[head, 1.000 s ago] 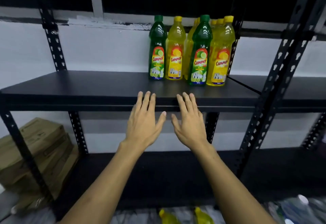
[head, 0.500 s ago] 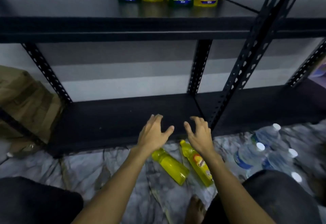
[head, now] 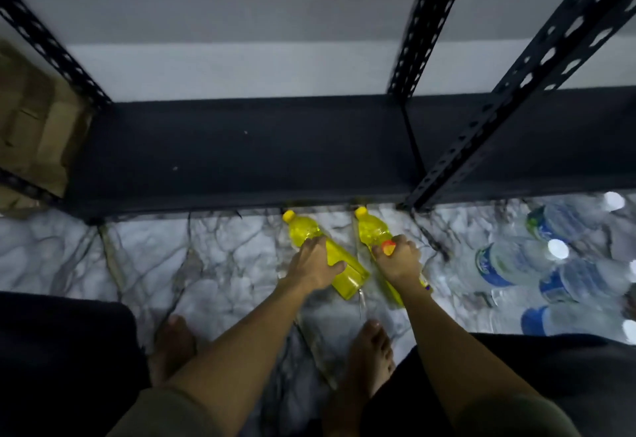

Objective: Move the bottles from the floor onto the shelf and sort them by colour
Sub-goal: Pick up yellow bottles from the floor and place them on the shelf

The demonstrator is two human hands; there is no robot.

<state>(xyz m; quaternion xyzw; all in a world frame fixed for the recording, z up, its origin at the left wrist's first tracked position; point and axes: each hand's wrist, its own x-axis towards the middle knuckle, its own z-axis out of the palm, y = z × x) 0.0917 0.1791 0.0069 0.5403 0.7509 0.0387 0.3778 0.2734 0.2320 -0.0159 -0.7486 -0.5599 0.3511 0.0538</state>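
two yellow bottles lie side by side on the marble floor (head: 213, 264) at centre frame, caps toward the black shelf (head: 241, 154). the left hand (head: 315, 266) grips the left bottle (head: 309, 230); the right hand (head: 399, 261) grips the right bottle (head: 371, 228). clear water bottles (head: 509, 263) lie at right.

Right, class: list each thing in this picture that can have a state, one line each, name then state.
Left yellow bottle: capped, lying on the floor, gripped by the left hand.
Right yellow bottle: capped, lying on the floor, gripped by the right hand.
Clear water bottles: capped, lying on the floor, untouched.
Bottom shelf: bare where seen.
Cardboard boxes: stacked beside the shelf.
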